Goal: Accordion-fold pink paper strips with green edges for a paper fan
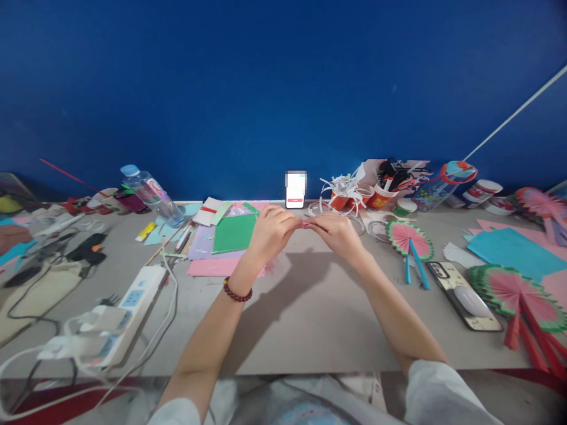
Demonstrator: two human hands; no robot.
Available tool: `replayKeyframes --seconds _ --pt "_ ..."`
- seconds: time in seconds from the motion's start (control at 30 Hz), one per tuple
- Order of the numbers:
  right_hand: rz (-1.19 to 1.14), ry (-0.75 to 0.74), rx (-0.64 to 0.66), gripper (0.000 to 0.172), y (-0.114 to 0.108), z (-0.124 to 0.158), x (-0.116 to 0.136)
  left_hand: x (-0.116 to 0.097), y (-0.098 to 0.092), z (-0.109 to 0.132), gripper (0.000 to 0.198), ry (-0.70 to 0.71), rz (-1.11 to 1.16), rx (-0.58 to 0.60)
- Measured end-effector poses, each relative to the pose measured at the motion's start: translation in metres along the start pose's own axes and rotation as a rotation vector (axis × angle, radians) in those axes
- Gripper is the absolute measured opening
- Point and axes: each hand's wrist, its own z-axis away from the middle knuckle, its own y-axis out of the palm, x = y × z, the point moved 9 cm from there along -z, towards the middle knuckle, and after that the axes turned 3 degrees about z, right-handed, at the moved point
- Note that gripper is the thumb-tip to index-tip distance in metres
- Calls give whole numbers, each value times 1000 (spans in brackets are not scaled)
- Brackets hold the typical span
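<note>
My left hand (273, 231), with a dark red bead bracelet (238, 291) at its wrist, is raised above the table and closed in a pinch. Opposite it, my right hand (334, 231) is also pinched, and the fingertips of both hands meet. A small pinkish bit shows at the fingertips, but its kind is too small to make out. Just behind the hands a phone (295, 195) with a lit white screen stands against the blue wall. Left of my left hand lie green paper (233, 232) and pink paper (215, 267).
At left are a power strip (135, 307) with cables, a tilted plastic bottle (153, 193) and another person's hand (14, 237). To the right are a small paper fan (410, 239), a phone (458, 292) under a mouse (472, 301), larger watermelon-coloured fans (522, 292) and blue paper (516, 254).
</note>
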Motion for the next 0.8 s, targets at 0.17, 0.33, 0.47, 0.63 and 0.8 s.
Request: replayKeyframes --seconds 0.17,0.33,0.47,0.63,0.8 --pt "-211 167 0 21 -10 -2 -9 17 -1 2 20 -119 179 -67" --pt "-321 268 -3 17 -14 -2 -15 31 1 5 14 -173 474 -149" --pt "-384 335 -42 20 -14 -1 -17 39 9 8 12 -244 641 -162" --pt "-328 303 -109 16 -17 1 -9 40 18 10 13 -303 693 -141" --pt "-180 106 -123 16 -17 1 12 23 13 6 13 -208 608 -158"
